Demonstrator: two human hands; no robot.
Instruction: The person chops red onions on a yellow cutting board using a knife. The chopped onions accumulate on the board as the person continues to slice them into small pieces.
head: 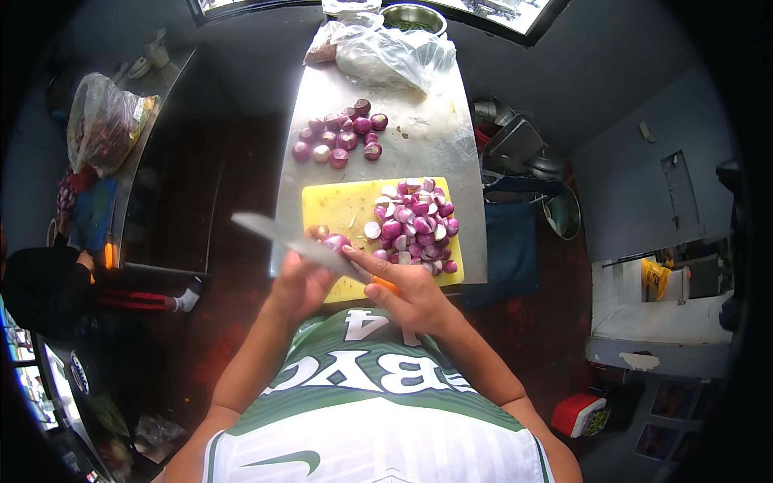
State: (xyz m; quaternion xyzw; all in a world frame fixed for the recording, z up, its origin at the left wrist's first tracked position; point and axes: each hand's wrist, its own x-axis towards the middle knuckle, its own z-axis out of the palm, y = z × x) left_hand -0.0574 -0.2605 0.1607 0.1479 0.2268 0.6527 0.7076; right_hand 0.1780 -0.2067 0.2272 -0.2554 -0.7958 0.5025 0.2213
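My right hand [404,290] is closed round the orange handle [386,284] of a knife, whose broad blade [290,241] points up to the left, somewhat blurred. Behind the blade, my left hand [305,281] holds a red onion [336,243] over the near left part of a yellow cutting board [326,202]. The blade hides part of the left fingers; whether it touches the onion I cannot tell. On the board's right half lies a heap of cut red onion pieces [416,223]. Several peeled, whole-looking red onions [347,140] sit on the metal table beyond the board.
The metal table [423,151] bears clear plastic bags [386,57] and a steel bowl of greens [413,21] at its far end. Pots [519,139] and a dark blue cloth [501,253] are at the right. At the far left, a person [48,284] is beside another counter with a filled bag [102,124].
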